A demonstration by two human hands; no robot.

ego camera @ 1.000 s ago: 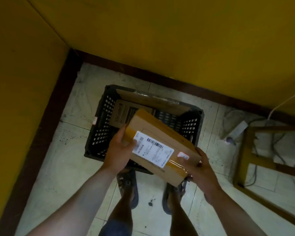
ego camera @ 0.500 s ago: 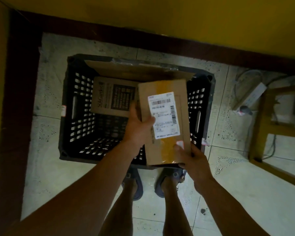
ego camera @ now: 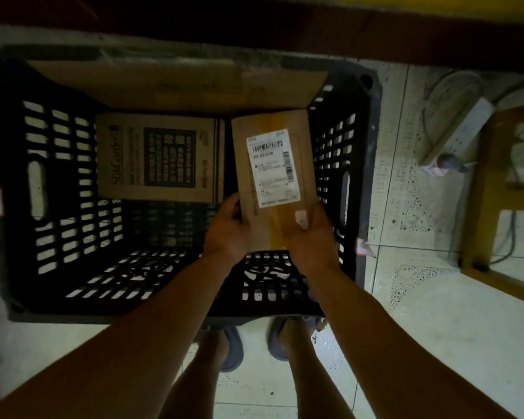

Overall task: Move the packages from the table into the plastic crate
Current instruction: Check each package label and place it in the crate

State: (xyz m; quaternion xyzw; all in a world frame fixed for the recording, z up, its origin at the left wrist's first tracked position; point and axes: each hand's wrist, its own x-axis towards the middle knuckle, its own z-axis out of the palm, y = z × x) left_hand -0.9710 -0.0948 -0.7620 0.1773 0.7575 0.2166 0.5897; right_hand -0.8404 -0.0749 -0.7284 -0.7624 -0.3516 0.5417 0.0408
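Both hands hold a brown rectangular cardboard package with a white barcode label [ego camera: 273, 173] by its near end. The left hand [ego camera: 226, 229] curls its fingers round the package's left edge, and the right hand [ego camera: 310, 237] grips the near right corner with the thumb on top. The package stretches away from the hands, label up, within the right part of the black perforated plastic crate [ego camera: 58, 192]. Whether it touches the crate's bottom cannot be told.

Just left of the left hand's fingertips, and beyond them, a flat brown cardboard box with a dark printed panel [ego camera: 158, 158] lies in the crate. It sits close alongside the held package, with only a narrow dark gap between them. Beyond both hands, a large plain sheet of brown cardboard [ego camera: 179, 86] leans along the crate's far wall, and the package's far end reaches right up to it. To the right of the right hand, the crate's slotted side wall stands close to the package.

Outside the crate, well to the right of the right hand, a white power strip with cables [ego camera: 460, 131] lies on the pale tiled floor [ego camera: 436, 328] beside a yellow wooden frame [ego camera: 484, 189]. Behind the hands, nearer the person, two feet in grey slippers [ego camera: 232, 349] stand against the crate's near wall.
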